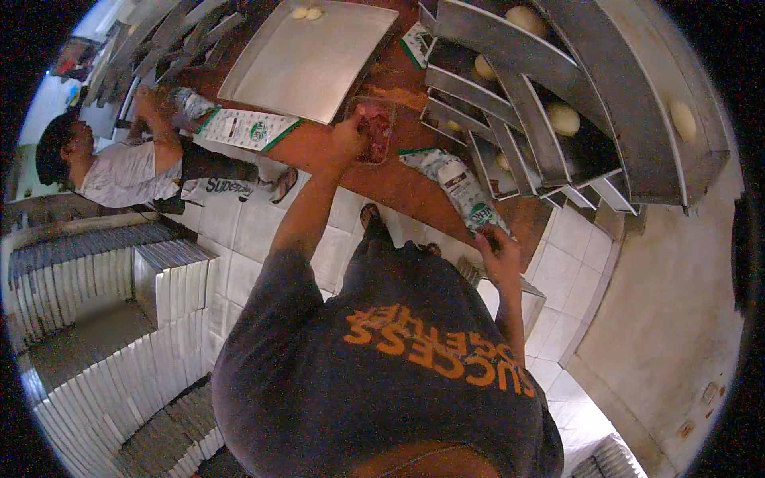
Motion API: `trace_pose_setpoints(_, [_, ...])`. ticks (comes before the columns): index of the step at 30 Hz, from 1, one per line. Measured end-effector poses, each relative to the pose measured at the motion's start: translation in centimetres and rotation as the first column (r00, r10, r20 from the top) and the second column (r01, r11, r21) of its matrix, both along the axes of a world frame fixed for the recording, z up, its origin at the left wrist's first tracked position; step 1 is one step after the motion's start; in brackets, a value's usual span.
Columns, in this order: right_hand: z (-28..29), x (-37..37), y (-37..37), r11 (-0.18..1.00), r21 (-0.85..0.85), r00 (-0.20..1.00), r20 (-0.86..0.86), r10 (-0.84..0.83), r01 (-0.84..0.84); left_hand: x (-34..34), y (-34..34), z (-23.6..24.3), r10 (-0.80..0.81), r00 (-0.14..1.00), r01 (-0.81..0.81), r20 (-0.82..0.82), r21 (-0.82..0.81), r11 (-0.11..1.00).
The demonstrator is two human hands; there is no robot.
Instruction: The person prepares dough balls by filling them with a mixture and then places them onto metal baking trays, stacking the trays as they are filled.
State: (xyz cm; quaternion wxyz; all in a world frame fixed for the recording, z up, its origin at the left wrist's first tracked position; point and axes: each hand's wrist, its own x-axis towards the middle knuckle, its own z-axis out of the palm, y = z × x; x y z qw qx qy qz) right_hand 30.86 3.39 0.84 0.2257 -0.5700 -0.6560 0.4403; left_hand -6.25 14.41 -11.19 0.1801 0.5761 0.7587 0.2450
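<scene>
My left hand (350,137) is at the left side of a clear plastic tub (387,157) holding dark red, moist-looking chunks (378,127). Its fingers curl over the wall among the chunks; what they grip cannot be made out. Lower right, my right hand (500,253) pinches the near end of a printed white and green plastic bag (462,187), which lies flattened along the edge of the reddish-brown table (319,147). Beyond the tub, a large metal baking tray (307,60) carries two small pale dough balls (307,13) near its far edge.
To the right stand stacked metal pans (510,60) with dough balls (563,119) in several. Another printed bag (247,129) lies along the table's left edge. At left, another person (127,167) works at the table. Rows of metal pans (88,398) fill the lower left.
</scene>
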Motion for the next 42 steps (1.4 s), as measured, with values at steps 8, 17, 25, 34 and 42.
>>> trace_pose_setpoints(8, [-0.9,-3.6,3.8,0.981,0.015,0.974,-0.116,0.194,-0.194,-0.9,-2.6,3.4,0.185,0.968,-0.202,0.171,0.087,0.976])
trace_pose_setpoints(17, [-1.5,-8.9,4.6,0.921,-0.023,0.909,-0.17,0.38,-0.389,-0.6,-3.2,2.4,0.144,0.951,-0.223,0.274,0.287,0.932])
trace_pose_setpoints(25, [-2.0,-9.4,5.4,0.919,-0.075,0.908,-0.201,0.367,-0.388,-1.8,-4.3,2.1,0.033,0.653,-0.36,0.757,0.272,0.892])
trace_pose_setpoints(34, [-2.7,-22.7,12.6,0.978,0.064,0.953,-0.221,0.206,-0.197,1.7,-5.1,8.1,0.078,0.71,-0.376,0.7,0.283,0.882])
trace_pose_setpoints(42, [-4.6,-25.4,12.5,0.99,0.121,0.938,-0.33,0.11,-0.074,-0.2,-5.4,7.1,-0.04,0.518,-0.299,0.855,0.224,0.928])
